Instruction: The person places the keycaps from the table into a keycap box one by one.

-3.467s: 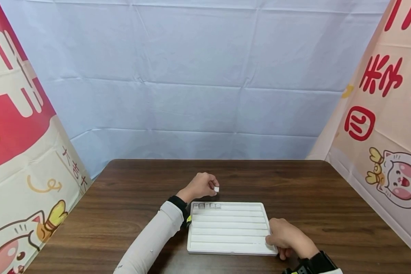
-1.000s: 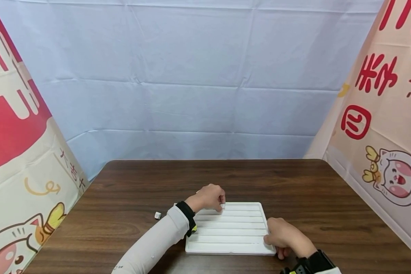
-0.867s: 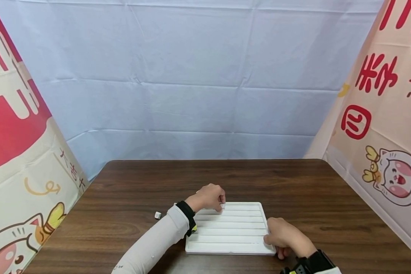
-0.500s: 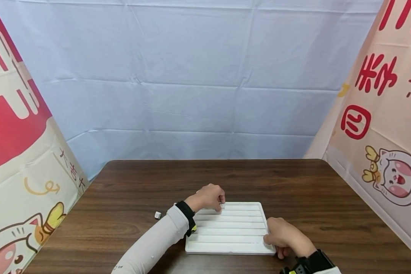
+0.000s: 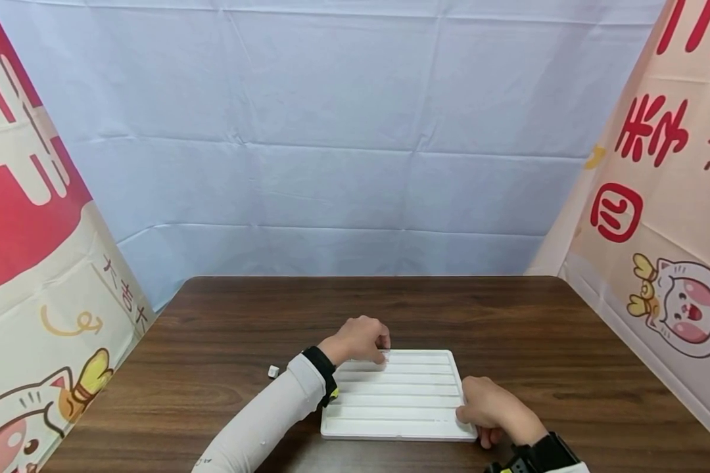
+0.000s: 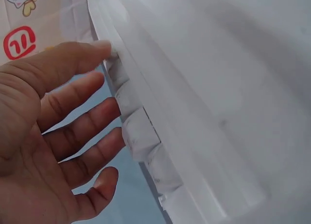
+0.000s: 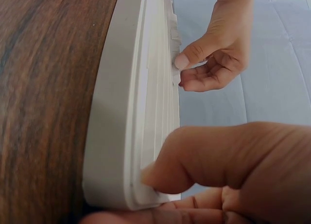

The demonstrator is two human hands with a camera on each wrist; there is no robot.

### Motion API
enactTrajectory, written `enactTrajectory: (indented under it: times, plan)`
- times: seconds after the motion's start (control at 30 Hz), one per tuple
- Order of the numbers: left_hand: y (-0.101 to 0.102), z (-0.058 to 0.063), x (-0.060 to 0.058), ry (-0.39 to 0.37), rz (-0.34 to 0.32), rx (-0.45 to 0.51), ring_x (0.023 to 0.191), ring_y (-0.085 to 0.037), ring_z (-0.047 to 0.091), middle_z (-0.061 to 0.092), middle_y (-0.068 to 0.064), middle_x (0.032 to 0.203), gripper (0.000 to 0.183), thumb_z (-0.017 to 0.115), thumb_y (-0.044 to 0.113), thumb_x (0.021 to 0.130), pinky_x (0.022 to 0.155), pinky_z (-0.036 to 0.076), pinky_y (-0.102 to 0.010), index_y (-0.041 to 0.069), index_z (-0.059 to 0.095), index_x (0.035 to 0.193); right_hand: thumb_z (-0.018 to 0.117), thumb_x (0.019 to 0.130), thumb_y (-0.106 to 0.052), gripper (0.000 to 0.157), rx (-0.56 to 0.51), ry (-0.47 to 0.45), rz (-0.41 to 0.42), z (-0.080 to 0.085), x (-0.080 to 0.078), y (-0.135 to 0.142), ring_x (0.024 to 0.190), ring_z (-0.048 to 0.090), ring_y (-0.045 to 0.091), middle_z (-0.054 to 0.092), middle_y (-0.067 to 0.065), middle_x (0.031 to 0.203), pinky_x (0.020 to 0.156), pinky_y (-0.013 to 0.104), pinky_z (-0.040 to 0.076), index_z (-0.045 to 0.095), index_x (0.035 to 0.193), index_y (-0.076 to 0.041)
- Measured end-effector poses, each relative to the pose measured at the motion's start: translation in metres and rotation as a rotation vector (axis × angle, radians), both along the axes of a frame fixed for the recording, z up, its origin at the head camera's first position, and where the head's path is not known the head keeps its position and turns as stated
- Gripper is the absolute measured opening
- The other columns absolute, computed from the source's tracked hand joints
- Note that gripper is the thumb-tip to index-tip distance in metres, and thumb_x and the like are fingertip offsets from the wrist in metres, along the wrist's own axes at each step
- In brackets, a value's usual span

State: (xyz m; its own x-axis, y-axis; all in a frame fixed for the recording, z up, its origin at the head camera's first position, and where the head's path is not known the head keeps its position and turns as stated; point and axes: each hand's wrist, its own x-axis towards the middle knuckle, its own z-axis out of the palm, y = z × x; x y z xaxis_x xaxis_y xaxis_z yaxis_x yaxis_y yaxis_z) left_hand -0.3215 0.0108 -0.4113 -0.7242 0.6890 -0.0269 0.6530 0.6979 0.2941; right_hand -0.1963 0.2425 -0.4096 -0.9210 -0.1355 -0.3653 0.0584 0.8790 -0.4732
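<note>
Pinched between the thumb and curled fingertips of the left hand [image 5: 359,340] is a small white keycap [image 7: 176,71], held against the far-left corner of the white tray [image 5: 399,430]. The right-wrist view shows the thumb pressing that cap against the tray's top row; the left-wrist view shows the fingers spread loosely beside the row, so how tight the pinch is can only be judged roughly.

On the near-right corner, the right hand [image 5: 494,410] clamps the tray, thumb on top of the rim and the other fingers curled underneath the edge.

One tray lies flat on the dark wooden table [image 5: 225,315], near its front edge, between the two hands. It is rectangular with rounded corners, a raised rim and about five long grooves running left to right, all plain white. Along the far groove stands a row of keycaps [image 6: 138,134]; about four show in the left-wrist view, pale and square, touching one another, though the hand hides them from the head camera and the exact count is uncertain. One more loose keycap [image 5: 273,372] sits alone on the table, left of the tray and just beside the left forearm's pale sleeve [image 5: 260,420].

Both wrists wear a black band. Blue cloth [image 5: 331,131] hangs behind the table, with one printed banner at each side.
</note>
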Motion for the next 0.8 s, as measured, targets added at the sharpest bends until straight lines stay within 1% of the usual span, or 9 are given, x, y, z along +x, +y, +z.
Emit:
enactTrajectory:
  times: [0.07,0.17,0.3,0.43,0.57,0.8]
  plan:
    - [-0.0009,0.0007,-0.0009,0.018,0.002,-0.006,0.068,-0.004,0.049,0.052,0.014,0.075,0.017,0.077,0.027,0.077,0.069,0.039,-0.03,0.022,0.067,0.089,0.057,0.078,0.0,0.012,-0.002,0.001,0.001,0.0003,0.0,0.0,0.031,0.05,0.013,0.052,0.008,0.04,0.032,0.024,0.039,0.053,0.067,-0.001]
    - [-0.0023,0.0021,-0.0012,0.03,0.003,-0.013,0.075,-0.007,0.051,0.055,0.012,0.084,0.022,0.077,0.031,0.077,0.074,0.039,-0.035,0.023,0.068,0.095,0.056,0.078,0.0,0.012,-0.003,0.004,0.003,0.001,0.0,-0.0002,0.031,0.05,0.013,0.052,0.008,0.04,0.032,0.024,0.04,0.053,0.066,-0.001]
    - [-0.0029,0.0031,-0.0005,0.044,0.012,-0.029,0.093,-0.012,0.053,0.056,0.008,0.102,0.035,0.078,0.034,0.075,0.082,0.039,-0.044,0.024,0.068,0.107,0.056,0.078,0.001,0.012,-0.01,0.014,0.003,0.0002,0.0004,-0.0002,0.031,0.051,0.013,0.051,0.008,0.04,0.032,0.025,0.04,0.053,0.067,0.0]
    - [-0.0021,0.0046,0.0003,0.052,0.027,-0.054,0.103,-0.017,0.052,0.054,0.004,0.114,0.049,0.079,0.037,0.073,0.085,0.038,-0.05,0.026,0.064,0.119,0.056,0.077,0.001,0.012,-0.016,0.02,0.001,-0.0011,0.0009,0.0001,0.031,0.05,0.013,0.051,0.007,0.04,0.032,0.024,0.039,0.054,0.066,0.0]
    - [-0.0022,0.0055,0.0012,0.054,0.027,-0.064,0.105,-0.02,0.052,0.053,0.003,0.117,0.053,0.079,0.038,0.073,0.085,0.038,-0.051,0.026,0.061,0.122,0.056,0.077,0.001,0.013,-0.019,0.012,0.002,-0.0001,0.0012,0.0005,0.03,0.05,0.012,0.051,0.007,0.039,0.032,0.023,0.039,0.054,0.065,0.0]
    - [-0.0061,0.0032,0.0007,0.041,0.015,-0.056,0.104,-0.021,0.051,0.051,0.002,0.118,0.05,0.078,0.038,0.074,0.085,0.037,-0.051,0.026,0.062,0.121,0.056,0.078,0.001,0.012,-0.02,0.0,0.003,0.0003,0.0005,0.0002,0.031,0.049,0.011,0.051,0.008,0.04,0.032,0.023,0.039,0.054,0.066,0.0]
